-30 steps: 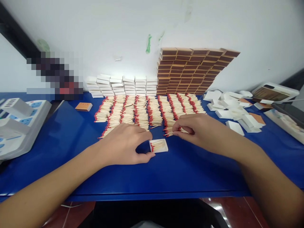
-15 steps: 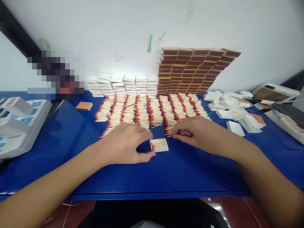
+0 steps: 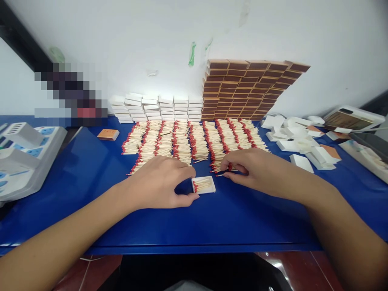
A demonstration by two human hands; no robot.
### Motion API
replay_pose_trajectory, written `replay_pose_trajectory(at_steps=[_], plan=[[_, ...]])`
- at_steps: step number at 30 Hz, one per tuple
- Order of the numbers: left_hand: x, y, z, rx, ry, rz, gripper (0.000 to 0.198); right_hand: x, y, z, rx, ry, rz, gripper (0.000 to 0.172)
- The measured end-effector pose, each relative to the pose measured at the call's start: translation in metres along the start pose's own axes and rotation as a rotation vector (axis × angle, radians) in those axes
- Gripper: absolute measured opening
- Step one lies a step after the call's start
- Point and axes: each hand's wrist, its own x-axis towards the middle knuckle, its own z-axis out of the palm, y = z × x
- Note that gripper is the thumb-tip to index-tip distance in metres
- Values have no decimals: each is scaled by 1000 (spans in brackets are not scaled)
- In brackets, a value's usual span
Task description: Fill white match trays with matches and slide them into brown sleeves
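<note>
A small white matchbox tray (image 3: 203, 184) with several red-tipped matches in it lies on the blue table (image 3: 212, 218). My left hand (image 3: 160, 182) grips the tray's left end between thumb and forefinger. My right hand (image 3: 251, 167) is just right of the tray, its fingers pinched on a few matches at the near edge of the spread rows of matches (image 3: 194, 141). Those rows stretch across the table behind both hands.
White inner trays (image 3: 157, 108) are stacked against the wall, with a taller stack of brown matchbox sleeves (image 3: 242, 91) beside them. Loose white trays (image 3: 300, 141) lie at the right. An orange matchbox (image 3: 108, 134) and a power strip (image 3: 21, 157) sit at the left.
My right hand has slid slightly toward me and down with its pinch of matches. The left hand and the tray have stayed in place.
</note>
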Motion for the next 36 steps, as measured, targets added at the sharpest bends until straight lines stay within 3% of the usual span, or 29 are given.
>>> replay_pose_trajectory(at_steps=[36], plan=[[1, 0, 0, 8, -11, 7, 31, -3, 4, -3, 26, 13, -53, 16]])
